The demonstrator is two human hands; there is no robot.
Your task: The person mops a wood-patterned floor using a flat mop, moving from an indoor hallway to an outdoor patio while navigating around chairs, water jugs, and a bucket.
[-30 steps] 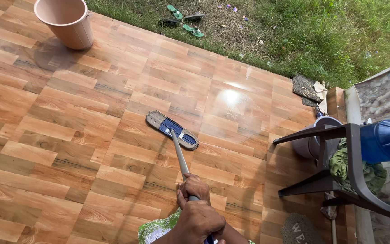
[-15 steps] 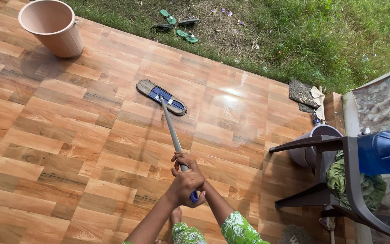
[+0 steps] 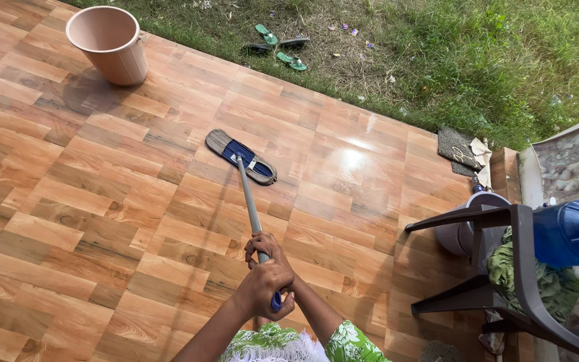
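A flat mop with a blue and grey head [image 3: 241, 156] rests on the wet wood-pattern tile floor [image 3: 102, 201], ahead of me. Its grey handle [image 3: 249, 201] slants back to my hands at the lower middle. My left hand [image 3: 263, 289] wraps the blue end of the handle. My right hand [image 3: 267, 245] grips the handle just above it, partly hidden behind the left. Both arms are stretched forward, and green patterned sleeves show at the bottom edge.
A pink bucket [image 3: 108, 43] stands at the far left. Grass [image 3: 470, 60] with flip-flops [image 3: 277, 44] borders the floor. At right are a dark plastic chair [image 3: 504, 268] holding green cloth, a blue container [image 3: 571, 231], a pale bucket [image 3: 462, 231] and a doormat [image 3: 456, 144].
Since a second ago the mop head has slid away from me across the tiles and my arms have stretched out. In the last half second it has barely shifted.
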